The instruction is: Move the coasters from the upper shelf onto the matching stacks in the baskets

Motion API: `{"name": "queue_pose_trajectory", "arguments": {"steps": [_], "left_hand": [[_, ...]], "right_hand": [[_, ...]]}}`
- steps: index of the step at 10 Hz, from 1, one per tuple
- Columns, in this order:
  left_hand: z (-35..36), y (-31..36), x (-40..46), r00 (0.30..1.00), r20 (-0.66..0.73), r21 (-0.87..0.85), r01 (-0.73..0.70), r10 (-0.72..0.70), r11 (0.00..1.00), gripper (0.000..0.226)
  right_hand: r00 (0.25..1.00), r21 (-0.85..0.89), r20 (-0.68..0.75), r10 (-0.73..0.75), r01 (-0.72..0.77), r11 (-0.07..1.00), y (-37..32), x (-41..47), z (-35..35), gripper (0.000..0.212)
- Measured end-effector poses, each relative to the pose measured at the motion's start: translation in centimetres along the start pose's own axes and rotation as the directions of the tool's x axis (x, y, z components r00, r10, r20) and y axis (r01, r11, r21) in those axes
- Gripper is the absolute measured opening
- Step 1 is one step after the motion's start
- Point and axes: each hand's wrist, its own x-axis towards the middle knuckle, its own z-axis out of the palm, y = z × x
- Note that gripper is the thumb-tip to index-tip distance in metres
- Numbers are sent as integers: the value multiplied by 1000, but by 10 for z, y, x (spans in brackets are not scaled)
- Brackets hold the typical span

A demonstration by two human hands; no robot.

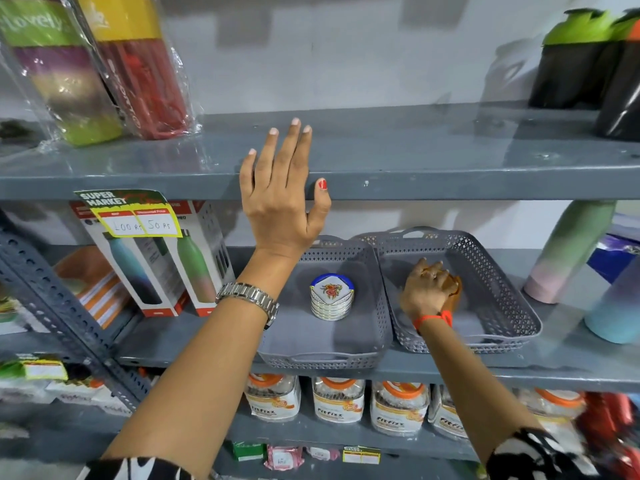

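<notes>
My left hand (280, 192) is raised flat against the front edge of the grey upper shelf (415, 157), fingers spread, holding nothing. No coaster shows on that shelf. In the left grey basket (377, 282) stands a stack of white floral coasters (331, 296) with blue rims. My right hand (427, 289) reaches down into the right grey basket (502, 282), its fingers curled over a brown wooden coaster stack (456, 289) that is mostly hidden under the hand.
Wrapped bottles (104, 71) stand at the upper shelf's left, dark shakers with green lids (581, 60) at its right. Boxed bottles (162, 261) sit left of the baskets, pastel bottles (571, 251) to the right. Jars (337, 398) line the shelf below. A slotted metal upright (62, 303) runs at left.
</notes>
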Motion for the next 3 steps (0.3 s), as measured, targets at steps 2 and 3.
{"name": "queue_pose_trajectory", "arguments": {"steps": [2,3], "left_hand": [[-5,3,3,997,68,21,36,-37,999,57],[-15,17,12,992,69,-18,109,-107,994,59]], "right_hand": [[938,337,-330,103,15,941,10,-64,-54,81],[768,456,-602,217,108,883,16,-88,-96,80]]}}
